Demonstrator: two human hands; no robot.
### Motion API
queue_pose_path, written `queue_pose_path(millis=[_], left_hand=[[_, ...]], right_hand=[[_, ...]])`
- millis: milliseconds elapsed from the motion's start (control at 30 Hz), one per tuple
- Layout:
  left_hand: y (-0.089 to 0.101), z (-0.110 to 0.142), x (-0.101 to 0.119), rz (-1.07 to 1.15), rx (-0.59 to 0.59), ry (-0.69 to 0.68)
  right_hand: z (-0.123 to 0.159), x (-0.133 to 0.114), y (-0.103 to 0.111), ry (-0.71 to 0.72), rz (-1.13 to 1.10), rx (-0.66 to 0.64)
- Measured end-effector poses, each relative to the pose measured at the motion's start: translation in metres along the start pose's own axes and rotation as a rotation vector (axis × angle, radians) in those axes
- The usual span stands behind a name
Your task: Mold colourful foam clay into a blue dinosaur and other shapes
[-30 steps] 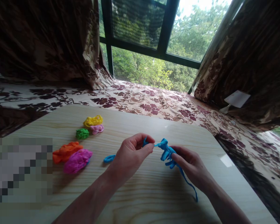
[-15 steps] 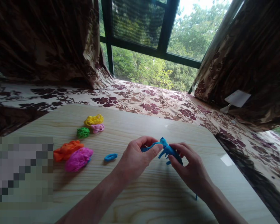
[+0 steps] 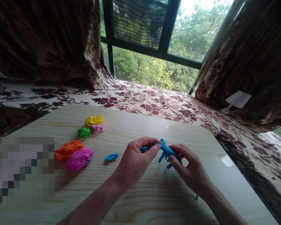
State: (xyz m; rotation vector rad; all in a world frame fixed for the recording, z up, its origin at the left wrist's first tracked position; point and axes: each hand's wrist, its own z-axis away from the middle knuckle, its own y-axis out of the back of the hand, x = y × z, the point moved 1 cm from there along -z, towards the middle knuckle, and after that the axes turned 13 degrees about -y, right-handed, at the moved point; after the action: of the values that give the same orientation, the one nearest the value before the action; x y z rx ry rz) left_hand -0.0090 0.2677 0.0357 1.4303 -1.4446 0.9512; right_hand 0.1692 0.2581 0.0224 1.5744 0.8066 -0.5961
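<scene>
A small blue modelling-clay figure (image 3: 168, 153) with thin leg-like strands is held above the table between both hands. My right hand (image 3: 189, 162) closes thumb and fingers around the figure's right end. My left hand (image 3: 139, 156) pinches thumb and fingers at the other end, where a blue strand (image 3: 145, 148) runs back under its fingers. A thin blue piece (image 3: 197, 197) shows below my right wrist; what it joins is hidden. Left of my left hand, a blue clay ring (image 3: 111, 157) lies on the table.
On the left of the pale wood table (image 3: 140, 200) lie lumps of orange (image 3: 69, 150), magenta (image 3: 79, 158), green (image 3: 83, 132), yellow (image 3: 94, 120) and pale pink clay (image 3: 98, 128). Floral cloth (image 3: 152, 100) and a window lie beyond; a white lamp-like object (image 3: 239, 99) stands at right.
The blue figure has turned slightly between my fingers, showing more of its body and legs. My left fingers have shifted a little along its end. Both hands keep their hold.
</scene>
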Motion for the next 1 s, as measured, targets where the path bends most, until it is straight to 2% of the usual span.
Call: queue_pose_path(millis=[100,233,367,500,600,800,1000], left_hand=[[0.004,-0.003,-0.002,0.047,0.034,0.030],[0.008,-0.006,-0.004,0.163,0.049,0.106],[0.008,-0.006,-0.002,0.245,0.007,0.165],[0.008,-0.005,-0.002,0.255,0.010,0.172],[0.009,-0.005,-0.006,0.176,-0.019,0.158],[0.010,-0.004,-0.014,0.014,-0.137,0.205],[0.009,-0.003,-0.015,-0.039,-0.107,0.216]], right_hand=[[-0.001,0.002,0.002,-0.105,-0.092,-0.058],[-0.003,0.005,0.007,-0.251,-0.329,-0.191],[-0.003,0.005,0.010,-0.271,-0.456,-0.256],[-0.002,0.004,0.010,-0.265,-0.484,-0.275],[0.000,0.002,0.009,-0.195,-0.398,-0.190],[0.000,-0.001,0.006,0.045,-0.146,-0.022],[-0.001,0.006,0.004,0.157,-0.029,0.060]])
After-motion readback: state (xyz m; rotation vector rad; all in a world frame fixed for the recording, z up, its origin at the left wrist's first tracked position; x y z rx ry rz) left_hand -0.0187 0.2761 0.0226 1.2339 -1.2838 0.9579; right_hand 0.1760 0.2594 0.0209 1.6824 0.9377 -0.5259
